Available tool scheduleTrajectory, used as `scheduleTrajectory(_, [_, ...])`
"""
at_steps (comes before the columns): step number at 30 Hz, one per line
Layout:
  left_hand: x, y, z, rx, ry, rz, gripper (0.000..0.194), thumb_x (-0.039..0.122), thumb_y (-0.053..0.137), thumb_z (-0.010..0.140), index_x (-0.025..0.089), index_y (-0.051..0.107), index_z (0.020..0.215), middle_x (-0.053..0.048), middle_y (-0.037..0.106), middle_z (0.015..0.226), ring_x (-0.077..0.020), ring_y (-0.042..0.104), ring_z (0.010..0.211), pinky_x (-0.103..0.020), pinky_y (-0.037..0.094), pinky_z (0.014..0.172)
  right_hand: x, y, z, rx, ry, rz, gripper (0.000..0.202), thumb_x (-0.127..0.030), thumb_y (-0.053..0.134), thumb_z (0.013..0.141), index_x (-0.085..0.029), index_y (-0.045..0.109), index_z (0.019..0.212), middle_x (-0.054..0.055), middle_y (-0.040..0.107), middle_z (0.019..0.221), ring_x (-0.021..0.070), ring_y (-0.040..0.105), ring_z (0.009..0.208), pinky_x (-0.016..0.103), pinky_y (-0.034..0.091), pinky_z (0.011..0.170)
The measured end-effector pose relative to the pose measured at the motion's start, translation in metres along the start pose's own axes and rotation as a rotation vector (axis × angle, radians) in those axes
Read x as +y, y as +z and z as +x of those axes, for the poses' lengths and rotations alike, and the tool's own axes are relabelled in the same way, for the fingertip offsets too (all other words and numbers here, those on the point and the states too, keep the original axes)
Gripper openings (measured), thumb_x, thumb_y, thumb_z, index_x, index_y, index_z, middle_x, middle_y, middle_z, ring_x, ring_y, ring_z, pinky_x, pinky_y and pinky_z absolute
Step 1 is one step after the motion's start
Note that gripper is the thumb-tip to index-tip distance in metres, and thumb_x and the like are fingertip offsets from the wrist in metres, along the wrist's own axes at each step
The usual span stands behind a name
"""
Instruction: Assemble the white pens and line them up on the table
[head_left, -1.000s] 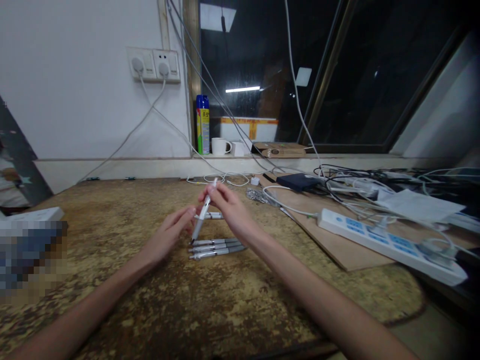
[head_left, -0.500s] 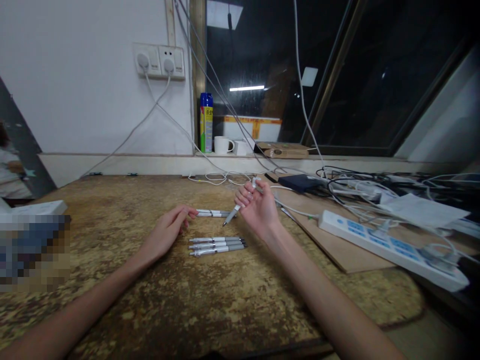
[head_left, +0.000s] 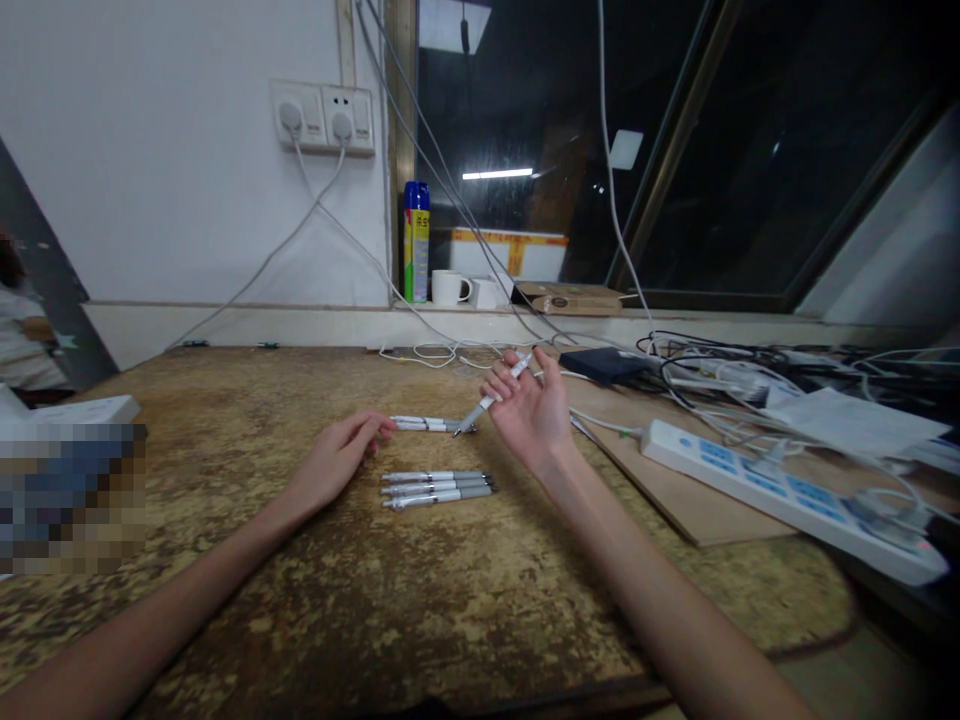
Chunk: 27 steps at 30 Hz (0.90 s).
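Note:
My right hand (head_left: 529,410) is turned palm up above the table, its fingers curled around a white-and-grey pen (head_left: 472,414). The pen slants with its tip down to the left, and the thumb stands away from it. My left hand (head_left: 345,455) rests on the table with bent fingers close together. Its fingertips are at the left ends of a few white-and-grey pens (head_left: 424,424) lying in the far group, partly behind the held pen's tip. Nearer to me, a second group of similar pens (head_left: 435,490) lies side by side, tips to the right.
A white power strip (head_left: 787,500) lies on a brown board (head_left: 675,490) at the right, beside tangled cables (head_left: 705,370). A dark flat box (head_left: 604,367) lies behind my right hand. On the sill stand a spray can (head_left: 416,242) and a white mug (head_left: 448,288).
The pen in my right hand has tilted flatter, and that hand has opened slightly at the thumb. My left hand stays at the far pens. The view has shifted a little.

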<state>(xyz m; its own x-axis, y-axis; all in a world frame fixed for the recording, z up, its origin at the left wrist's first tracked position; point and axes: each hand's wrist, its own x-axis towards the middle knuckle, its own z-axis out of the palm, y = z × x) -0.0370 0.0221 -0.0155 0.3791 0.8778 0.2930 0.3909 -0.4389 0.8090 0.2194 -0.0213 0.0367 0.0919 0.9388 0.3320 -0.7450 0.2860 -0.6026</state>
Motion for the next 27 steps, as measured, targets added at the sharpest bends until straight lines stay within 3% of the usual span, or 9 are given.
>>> scheduleTrajectory(10, [-0.002, 0.000, 0.001, -0.017, -0.005, 0.044, 0.043, 0.049, 0.042, 0.100, 0.018, 0.072, 0.107, -0.005, 0.073, 0.100, -0.0209, 0.061, 0.079, -0.031, 0.047, 0.074, 0.002, 0.001, 0.001, 0.009, 0.031, 0.160, 0.030, -0.034, 0.037, 0.102, -0.020, 0.056, 0.084, -0.005, 0.026, 0.063, 0.0120, 0.031, 0.053, 0.022, 0.039, 0.054])
scheduleTrajectory(18, [-0.005, 0.001, 0.001, -0.025, 0.012, 0.041, 0.044, 0.050, 0.042, 0.100, 0.018, 0.072, 0.106, -0.005, 0.072, 0.098, -0.0209, 0.060, 0.078, -0.032, 0.047, 0.075, -0.001, 0.002, -0.003, -0.041, -0.004, 0.039, 0.031, -0.037, 0.037, 0.098, -0.021, 0.053, 0.077, -0.004, 0.023, 0.066, 0.0136, 0.027, 0.056, 0.024, 0.038, 0.056])
scheduleTrajectory(23, [-0.004, 0.000, 0.000, -0.029, 0.004, 0.030, 0.043, 0.049, 0.043, 0.100, 0.018, 0.071, 0.106, -0.005, 0.072, 0.099, -0.0211, 0.060, 0.079, -0.032, 0.046, 0.075, -0.005, 0.006, -0.005, -0.072, -0.035, -0.081, 0.035, -0.048, 0.039, 0.098, -0.023, 0.053, 0.081, -0.004, 0.023, 0.068, 0.0145, 0.027, 0.057, 0.025, 0.039, 0.058])
scheduleTrajectory(27, [-0.001, 0.001, 0.000, -0.020, 0.011, 0.020, 0.043, 0.049, 0.043, 0.100, 0.017, 0.072, 0.107, -0.005, 0.071, 0.099, -0.0216, 0.060, 0.082, -0.032, 0.046, 0.077, -0.001, 0.012, -0.004, -0.106, 0.006, -0.118, 0.020, -0.036, 0.048, 0.094, -0.022, 0.052, 0.082, -0.003, 0.028, 0.069, 0.0135, 0.029, 0.059, 0.025, 0.038, 0.058])
